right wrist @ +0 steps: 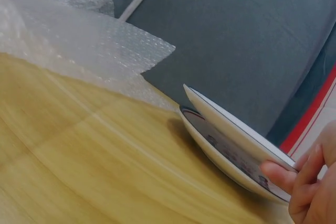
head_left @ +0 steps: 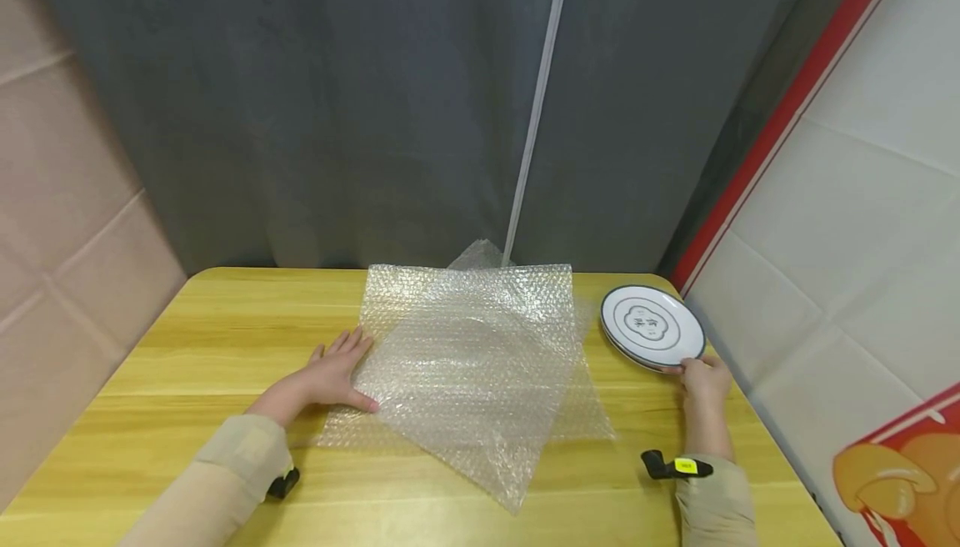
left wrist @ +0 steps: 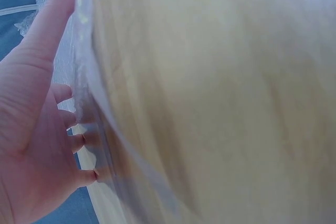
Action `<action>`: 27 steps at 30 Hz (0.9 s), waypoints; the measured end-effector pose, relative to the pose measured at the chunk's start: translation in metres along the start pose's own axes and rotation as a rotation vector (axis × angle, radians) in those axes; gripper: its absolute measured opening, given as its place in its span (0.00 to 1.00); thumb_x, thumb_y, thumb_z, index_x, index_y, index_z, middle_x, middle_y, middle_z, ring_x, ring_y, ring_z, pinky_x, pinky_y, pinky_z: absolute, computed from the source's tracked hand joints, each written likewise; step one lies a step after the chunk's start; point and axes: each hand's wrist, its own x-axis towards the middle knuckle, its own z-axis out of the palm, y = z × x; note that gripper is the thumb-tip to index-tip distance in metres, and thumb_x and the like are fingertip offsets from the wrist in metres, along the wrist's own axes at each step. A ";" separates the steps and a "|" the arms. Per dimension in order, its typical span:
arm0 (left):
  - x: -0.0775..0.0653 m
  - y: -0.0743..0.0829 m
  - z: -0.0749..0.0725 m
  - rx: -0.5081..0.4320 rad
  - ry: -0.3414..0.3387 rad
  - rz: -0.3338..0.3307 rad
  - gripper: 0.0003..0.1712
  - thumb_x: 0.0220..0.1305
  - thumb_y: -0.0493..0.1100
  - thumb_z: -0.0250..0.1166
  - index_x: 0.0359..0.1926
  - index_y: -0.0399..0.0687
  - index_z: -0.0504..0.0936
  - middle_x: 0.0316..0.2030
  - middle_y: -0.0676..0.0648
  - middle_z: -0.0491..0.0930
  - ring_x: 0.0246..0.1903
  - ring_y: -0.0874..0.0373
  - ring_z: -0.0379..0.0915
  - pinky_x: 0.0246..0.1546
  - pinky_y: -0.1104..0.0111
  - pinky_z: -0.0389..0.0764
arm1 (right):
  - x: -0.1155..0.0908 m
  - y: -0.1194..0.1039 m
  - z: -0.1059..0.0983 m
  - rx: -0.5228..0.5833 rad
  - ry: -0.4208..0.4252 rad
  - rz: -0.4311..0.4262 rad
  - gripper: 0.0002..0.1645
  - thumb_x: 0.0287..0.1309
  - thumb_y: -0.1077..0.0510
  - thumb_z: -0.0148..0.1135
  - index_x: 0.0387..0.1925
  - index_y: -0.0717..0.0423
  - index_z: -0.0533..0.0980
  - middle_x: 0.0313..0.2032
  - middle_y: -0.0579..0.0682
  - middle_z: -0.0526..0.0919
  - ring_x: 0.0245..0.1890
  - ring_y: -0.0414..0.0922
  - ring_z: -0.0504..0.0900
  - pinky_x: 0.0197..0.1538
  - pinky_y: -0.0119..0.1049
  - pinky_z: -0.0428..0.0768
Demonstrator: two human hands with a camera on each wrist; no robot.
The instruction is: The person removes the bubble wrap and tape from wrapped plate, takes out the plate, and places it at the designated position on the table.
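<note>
Sheets of clear bubble wrap (head_left: 465,363) lie crosswise over one another on the wooden table. My left hand (head_left: 337,372) rests with spread fingers on their left edge; the left wrist view shows its thumb (left wrist: 44,35) stretched along the film. At the table's right side, my right hand (head_left: 705,376) pinches the near rim of a white plate (head_left: 651,326) with a dark rim line and printed characters. In the right wrist view this upper plate (right wrist: 236,129) is tilted up off a second plate (right wrist: 231,169), which lies on the table beneath it.
A dark grey curtain (head_left: 337,113) with a pale strip hangs behind the table (head_left: 247,313). A white wall (head_left: 862,222) with a red border stands close to the right edge. Another pale panel (head_left: 67,222) rises on the left.
</note>
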 end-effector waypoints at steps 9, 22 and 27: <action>0.002 -0.004 0.004 0.001 0.009 0.007 0.74 0.36 0.73 0.71 0.72 0.33 0.49 0.71 0.29 0.37 0.69 0.30 0.31 0.59 0.31 0.34 | 0.001 0.002 -0.005 -0.045 0.026 0.017 0.35 0.58 0.69 0.49 0.67 0.73 0.54 0.56 0.63 0.61 0.19 0.38 0.67 0.18 0.28 0.69; 0.001 -0.004 0.004 -0.012 0.002 0.008 0.73 0.37 0.73 0.71 0.72 0.33 0.49 0.71 0.28 0.36 0.69 0.30 0.30 0.58 0.31 0.34 | 0.002 0.004 -0.006 -0.068 0.011 0.041 0.34 0.61 0.67 0.48 0.67 0.73 0.54 0.38 0.59 0.71 0.14 0.38 0.69 0.15 0.29 0.67; 0.001 -0.002 0.002 -0.003 -0.001 0.005 0.73 0.38 0.73 0.71 0.73 0.33 0.49 0.71 0.29 0.37 0.69 0.30 0.31 0.59 0.31 0.34 | 0.001 0.003 -0.008 -0.158 0.018 -0.005 0.35 0.57 0.67 0.49 0.66 0.76 0.56 0.36 0.61 0.72 0.12 0.39 0.68 0.14 0.30 0.67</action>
